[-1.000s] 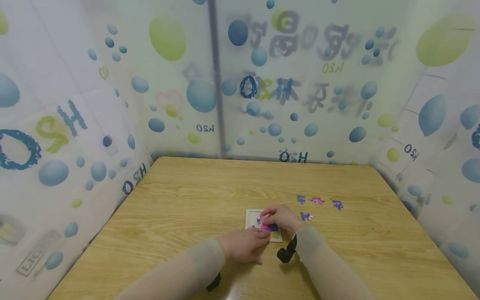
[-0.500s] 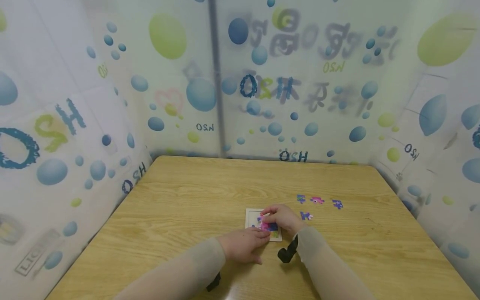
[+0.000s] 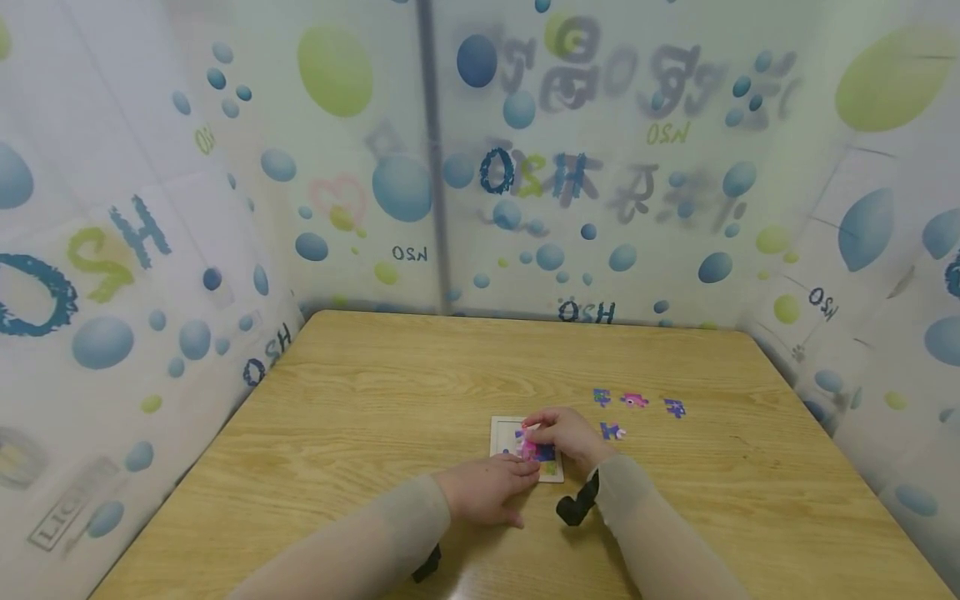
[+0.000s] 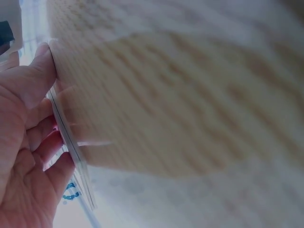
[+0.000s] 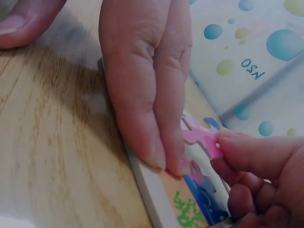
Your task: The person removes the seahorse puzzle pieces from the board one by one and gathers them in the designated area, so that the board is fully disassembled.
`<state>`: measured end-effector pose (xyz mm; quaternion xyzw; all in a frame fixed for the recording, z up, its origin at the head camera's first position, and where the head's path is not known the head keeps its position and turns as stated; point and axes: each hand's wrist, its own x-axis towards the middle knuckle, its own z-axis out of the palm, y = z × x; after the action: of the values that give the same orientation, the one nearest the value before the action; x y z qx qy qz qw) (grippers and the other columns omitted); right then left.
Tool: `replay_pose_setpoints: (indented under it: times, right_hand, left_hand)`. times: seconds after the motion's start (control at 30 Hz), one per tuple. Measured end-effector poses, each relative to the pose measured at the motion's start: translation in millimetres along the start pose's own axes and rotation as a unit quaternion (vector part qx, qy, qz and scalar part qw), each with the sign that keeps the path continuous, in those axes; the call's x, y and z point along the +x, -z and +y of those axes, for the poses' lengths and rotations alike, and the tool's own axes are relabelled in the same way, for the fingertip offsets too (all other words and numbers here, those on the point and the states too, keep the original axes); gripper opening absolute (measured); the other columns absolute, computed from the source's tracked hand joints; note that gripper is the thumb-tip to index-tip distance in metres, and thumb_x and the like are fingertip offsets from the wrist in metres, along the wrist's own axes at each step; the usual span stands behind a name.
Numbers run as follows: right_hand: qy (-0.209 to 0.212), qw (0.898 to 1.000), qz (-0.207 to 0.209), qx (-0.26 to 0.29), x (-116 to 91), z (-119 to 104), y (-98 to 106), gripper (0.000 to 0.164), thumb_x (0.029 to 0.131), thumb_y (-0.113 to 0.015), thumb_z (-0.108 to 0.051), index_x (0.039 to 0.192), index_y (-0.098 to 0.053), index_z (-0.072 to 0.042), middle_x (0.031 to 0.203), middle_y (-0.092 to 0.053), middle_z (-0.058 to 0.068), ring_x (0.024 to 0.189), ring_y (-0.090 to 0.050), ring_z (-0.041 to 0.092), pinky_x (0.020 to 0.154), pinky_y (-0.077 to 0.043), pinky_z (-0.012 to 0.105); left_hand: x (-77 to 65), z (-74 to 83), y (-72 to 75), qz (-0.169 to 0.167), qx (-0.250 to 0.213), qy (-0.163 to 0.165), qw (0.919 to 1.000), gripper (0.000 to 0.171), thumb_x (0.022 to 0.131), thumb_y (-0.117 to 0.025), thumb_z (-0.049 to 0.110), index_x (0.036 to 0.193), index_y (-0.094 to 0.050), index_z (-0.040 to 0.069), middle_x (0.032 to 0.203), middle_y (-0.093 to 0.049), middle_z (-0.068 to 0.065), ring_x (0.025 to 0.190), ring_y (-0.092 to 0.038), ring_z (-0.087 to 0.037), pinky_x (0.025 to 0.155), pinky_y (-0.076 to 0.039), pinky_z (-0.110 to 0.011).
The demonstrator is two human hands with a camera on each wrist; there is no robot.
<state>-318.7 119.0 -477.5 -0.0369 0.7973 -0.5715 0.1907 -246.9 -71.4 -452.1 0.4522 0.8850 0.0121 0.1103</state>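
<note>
A small puzzle board (image 3: 557, 476) with a pale rim lies on the wooden table. My left hand (image 3: 486, 492) lays its straight fingers over the board's near edge; in the right wrist view two of those fingers (image 5: 137, 109) press on it. In the left wrist view the thumb is down on the table beside the board's edge (image 4: 71, 137). My right hand (image 3: 567, 435) pinches a pink jigsaw piece (image 5: 203, 139) between thumb and fingers, close over the board. Pieces with blue, pink and green seaweed (image 5: 187, 211) print sit in the board's near part.
Several loose jigsaw pieces lie to the right of the board, among them a pink one with an eye (image 3: 634, 401), a purple one (image 3: 674, 408) and one nearest my right hand (image 3: 612, 432). Patterned curtains (image 3: 360, 275) enclose the table (image 3: 375, 375) at the back and sides.
</note>
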Motion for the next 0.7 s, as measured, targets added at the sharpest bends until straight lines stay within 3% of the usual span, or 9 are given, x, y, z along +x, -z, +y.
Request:
replay_pose_setpoints:
  times: [0.2,0.7]
  right_hand:
    - [-0.022,0.999,0.006,0.029,-2.4,-1.0,0.2,0.020,0.086,-0.071,-0.012,0.106,-0.072,-0.007,0.109,-0.064,0.006,0.105,-0.050,0.026,0.097,-0.035,0.046]
    - [-0.031,0.999,0.008,0.035,-4.4,-6.5,1.9,0.023,0.085,-0.072,-0.014,0.107,-0.071,-0.008,0.107,-0.065,0.006,0.102,-0.051,0.026,0.095,-0.036,0.045]
  left_hand:
    - [-0.2,-0.8,-0.8,0.003,0.001,-0.001,1.0000,0.067,0.092,-0.060,0.045,0.145,-0.043,0.008,0.152,-0.035,-0.005,0.140,-0.032,-0.019,0.115,-0.025,-0.028]
    - [1.0,-1.5,-2.1,0.005,0.001,0.002,1.0000,0.068,0.092,-0.060,0.046,0.145,-0.042,0.008,0.153,-0.035,-0.005,0.140,-0.032,-0.020,0.115,-0.024,-0.029]
